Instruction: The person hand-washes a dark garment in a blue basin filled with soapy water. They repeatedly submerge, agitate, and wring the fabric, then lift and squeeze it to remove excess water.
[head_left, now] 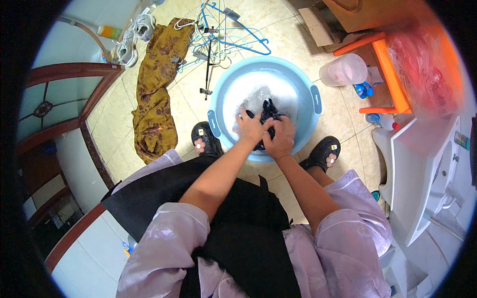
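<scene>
A round light-blue plastic basin (265, 62) stands on the tiled floor between my feet, holding water with white suds. Over its near half, both hands grip a wet black cloth (269, 108), bunched up and partly under the fingers. My left hand (250, 126) has hold of the cloth's left side, with a bit of black fabric showing by the fingers. Close against it, my right hand (281, 136) clasps the right side, thumbs nearly touching. The lower part of the cloth is hidden beneath the hands.
Left of the basin lies a brown patterned garment (156, 93). Beyond are tangled clothes hangers (238, 37) and white sneakers (128, 43). To the right are a translucent bucket (343, 70), an orange plastic stool (389, 70), a bottle (384, 121) and a white washbasin (413, 167). Black clogs (207, 139) flank the basin.
</scene>
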A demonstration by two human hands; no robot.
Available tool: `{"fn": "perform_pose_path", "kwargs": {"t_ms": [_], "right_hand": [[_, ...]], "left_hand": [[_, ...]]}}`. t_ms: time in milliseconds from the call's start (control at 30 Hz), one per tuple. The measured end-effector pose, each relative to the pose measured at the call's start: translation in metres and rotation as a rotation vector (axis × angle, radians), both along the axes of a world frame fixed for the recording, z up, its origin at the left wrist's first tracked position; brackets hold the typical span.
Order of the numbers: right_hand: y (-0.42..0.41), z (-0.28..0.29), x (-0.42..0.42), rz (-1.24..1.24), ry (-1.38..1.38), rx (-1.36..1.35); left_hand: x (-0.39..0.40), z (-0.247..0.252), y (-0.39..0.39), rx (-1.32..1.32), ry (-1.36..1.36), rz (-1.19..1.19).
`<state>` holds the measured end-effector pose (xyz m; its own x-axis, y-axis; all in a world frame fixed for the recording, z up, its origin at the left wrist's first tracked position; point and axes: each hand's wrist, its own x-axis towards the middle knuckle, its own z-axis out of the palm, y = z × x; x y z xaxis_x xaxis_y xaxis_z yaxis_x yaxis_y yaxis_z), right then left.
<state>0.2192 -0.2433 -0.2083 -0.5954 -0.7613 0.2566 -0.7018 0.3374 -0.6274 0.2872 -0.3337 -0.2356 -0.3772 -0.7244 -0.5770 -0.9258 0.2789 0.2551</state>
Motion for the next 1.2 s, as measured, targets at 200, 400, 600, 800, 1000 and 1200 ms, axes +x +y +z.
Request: {"fn": "perform_pose_path", "kwargs": {"t_ms": [200, 400, 600, 800, 1000, 1200], "right_hand": [[0.003, -0.04, 0.008, -0.21, -0.111, 0.466], [-0.045, -0.103, -0.043, -0.149, -0.324, 0.537], [-0.073, -0.236, -0.093, 0.06, -0.19, 0.798], [-0.112, -0.123, -0.085, -0.079, -0.18, 0.796], [-0.043, -0.014, -0.031, 0.143, -0.085, 0.192], [0.008, -0.014, 0.008, -0.105, -0.128, 0.079]], "left_hand": [[0.005, -0.042, 0.027, -0.212, 0.088, -0.33], [-0.031, -0.063, -0.012, -0.125, 0.226, -0.211], [-0.067, -0.091, -0.056, -0.021, 0.292, -0.209], [-0.06, -0.122, -0.093, -0.25, 0.286, -0.466], [-0.024, -0.013, -0.089, 0.824, 0.69, 0.832], [0.008, -0.023, 0.008, 0.296, 0.187, 0.332]]}}
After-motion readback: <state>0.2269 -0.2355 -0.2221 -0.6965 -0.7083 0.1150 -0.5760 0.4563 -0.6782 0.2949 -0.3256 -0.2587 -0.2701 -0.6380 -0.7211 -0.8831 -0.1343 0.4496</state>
